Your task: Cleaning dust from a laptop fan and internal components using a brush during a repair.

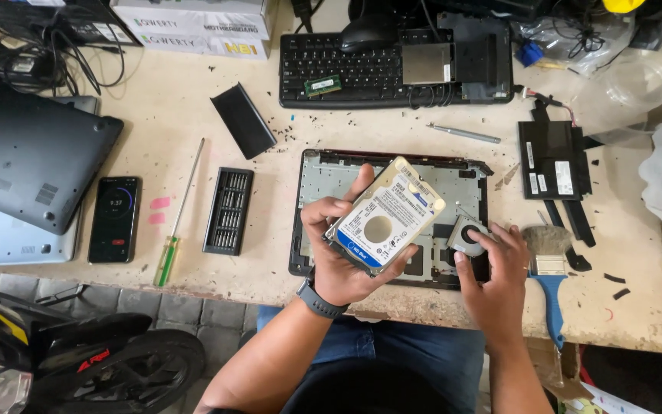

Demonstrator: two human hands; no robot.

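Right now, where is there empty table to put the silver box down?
The left hand holds the hard drive. Bare patches: between the bit case and the open laptop shell, and right of the brush. The keyboard end is crowded.

Electronics repair workshop: opened laptop chassis [392, 218], screwdriver bit set [228, 211], brush [549, 264], spare keyboard [362, 69], closed laptops [28, 157] crowd the dusty surface [185, 123].

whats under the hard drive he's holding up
Under the hard drive, held in the left hand, lies the opened laptop base, its grey metal inner plate showing. The right hand rests on a round fan. The middle of the base is covered by the drive.
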